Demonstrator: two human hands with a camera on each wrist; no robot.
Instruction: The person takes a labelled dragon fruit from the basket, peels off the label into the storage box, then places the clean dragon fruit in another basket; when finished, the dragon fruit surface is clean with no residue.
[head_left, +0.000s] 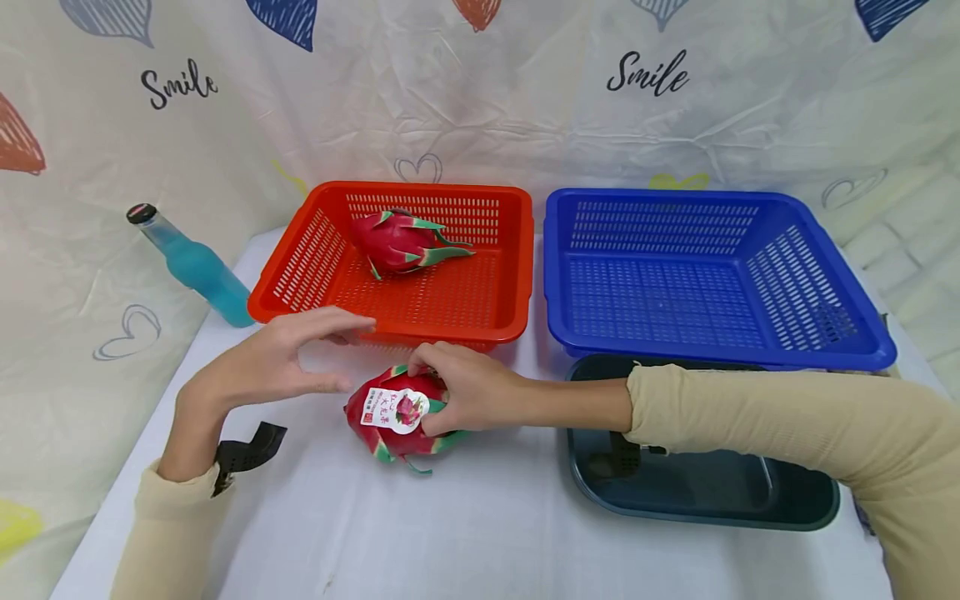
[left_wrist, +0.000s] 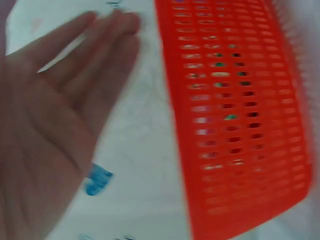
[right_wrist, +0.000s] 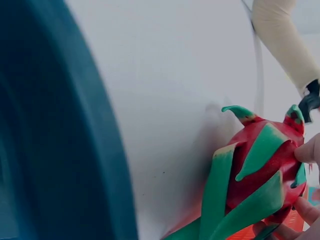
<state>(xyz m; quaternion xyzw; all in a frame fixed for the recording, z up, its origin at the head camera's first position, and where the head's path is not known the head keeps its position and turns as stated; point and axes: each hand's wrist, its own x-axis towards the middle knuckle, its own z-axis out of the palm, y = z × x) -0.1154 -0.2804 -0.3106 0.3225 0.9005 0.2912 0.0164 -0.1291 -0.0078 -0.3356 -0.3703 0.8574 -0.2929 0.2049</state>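
Note:
My right hand (head_left: 472, 387) grips a red dragon fruit (head_left: 382, 433) with green scales and a white label, just in front of the red basket (head_left: 480, 329). In the right wrist view the thumb and fingers lie on the side of the dragon fruit (right_wrist: 260, 165). My left hand (head_left: 277, 358) holds nothing; its fingers are apart from the thumb, left of the fruit and close to the basket's front rim. The left wrist view shows the left palm (left_wrist: 55, 120) blurred beside the basket wall (left_wrist: 225, 100). A second dragon fruit (head_left: 397, 242) lies inside the red basket.
A blue basket (head_left: 660, 292) stands at the back right. In front of it sits a dark teal tub (head_left: 705, 492), partly covered by the right forearm. A bottle of blue liquid (head_left: 198, 267) leans in view left of the red basket. A printed cloth (head_left: 480, 100) hangs behind.

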